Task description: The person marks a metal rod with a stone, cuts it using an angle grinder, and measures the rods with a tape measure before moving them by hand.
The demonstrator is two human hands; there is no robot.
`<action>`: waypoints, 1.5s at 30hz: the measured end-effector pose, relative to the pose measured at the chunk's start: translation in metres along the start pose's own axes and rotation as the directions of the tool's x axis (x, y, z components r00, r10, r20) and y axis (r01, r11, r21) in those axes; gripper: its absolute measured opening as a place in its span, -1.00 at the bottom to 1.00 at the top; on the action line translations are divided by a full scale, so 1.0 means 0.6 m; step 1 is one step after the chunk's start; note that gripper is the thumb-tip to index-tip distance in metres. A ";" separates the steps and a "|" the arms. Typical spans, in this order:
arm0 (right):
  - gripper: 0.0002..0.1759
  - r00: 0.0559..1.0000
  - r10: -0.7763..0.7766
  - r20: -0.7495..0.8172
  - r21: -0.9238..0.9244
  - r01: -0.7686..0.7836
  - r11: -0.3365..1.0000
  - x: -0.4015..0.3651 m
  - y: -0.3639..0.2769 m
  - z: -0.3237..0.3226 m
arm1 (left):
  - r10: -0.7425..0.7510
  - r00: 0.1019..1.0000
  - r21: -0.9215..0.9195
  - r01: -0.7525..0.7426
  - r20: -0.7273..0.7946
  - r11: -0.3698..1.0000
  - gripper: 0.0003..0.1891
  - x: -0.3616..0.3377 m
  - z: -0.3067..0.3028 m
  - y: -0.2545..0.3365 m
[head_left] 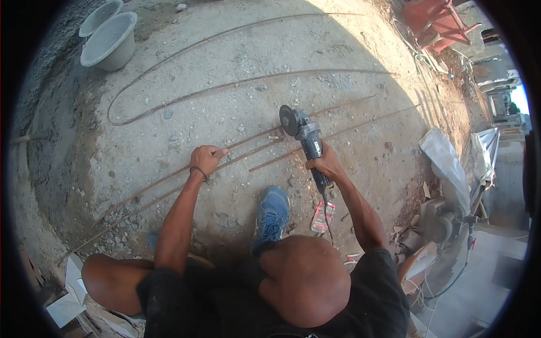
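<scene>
My right hand point(326, 163) is wrapped round the body of a black angle grinder point(311, 143), whose disc point(289, 119) lies over a long rusty steel rod. My left hand point(206, 159) is closed on that rod point(246, 139), left of the grinder. A second rod point(160, 196) runs just below it, passing under my left wrist. Another thin straight rod point(267, 163) lies on the ground below the grinder's head. A small light-coloured piece point(274, 137) rests by the rods near the disc.
A long bent rod point(197, 93) lies further forward on the gravelly ground. Two buckets point(110, 48) stand at the upper left, a red wheelbarrow point(437, 22) at the upper right. My blue shoe point(273, 213) and a red packet point(323, 217) are near the grinder's cord point(328, 222).
</scene>
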State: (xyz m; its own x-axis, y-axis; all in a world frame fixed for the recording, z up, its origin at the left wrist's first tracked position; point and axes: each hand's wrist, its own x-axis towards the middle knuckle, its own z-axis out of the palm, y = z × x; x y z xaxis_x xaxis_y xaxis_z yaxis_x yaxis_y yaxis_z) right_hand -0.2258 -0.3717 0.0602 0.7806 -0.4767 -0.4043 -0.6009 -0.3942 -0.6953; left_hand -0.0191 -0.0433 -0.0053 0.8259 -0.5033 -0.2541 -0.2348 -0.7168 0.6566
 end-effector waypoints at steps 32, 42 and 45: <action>-0.19 1.000 0.005 0.006 0.008 -0.005 1.000 -0.011 -0.010 -0.002 | 0.011 1.000 0.009 -0.010 -0.018 1.000 -0.51 -0.001 -0.005 0.007; -0.13 1.000 0.009 0.027 0.024 -0.010 1.000 -0.008 0.001 -0.001 | -0.008 1.000 0.039 0.008 0.013 0.999 -0.52 -0.006 -0.016 0.021; -0.20 0.999 0.042 -0.003 0.023 -0.042 0.999 -0.008 0.004 0.003 | 0.005 1.000 0.036 -0.005 0.002 0.999 -0.51 -0.006 -0.015 0.019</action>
State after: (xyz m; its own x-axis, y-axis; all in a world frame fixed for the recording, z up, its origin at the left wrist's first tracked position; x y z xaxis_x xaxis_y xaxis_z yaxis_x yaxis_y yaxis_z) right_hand -0.2307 -0.3687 0.0597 0.7541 -0.4955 -0.4310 -0.6288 -0.3554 -0.6915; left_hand -0.0199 -0.0455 0.0095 0.8238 -0.5079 -0.2519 -0.2576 -0.7312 0.6316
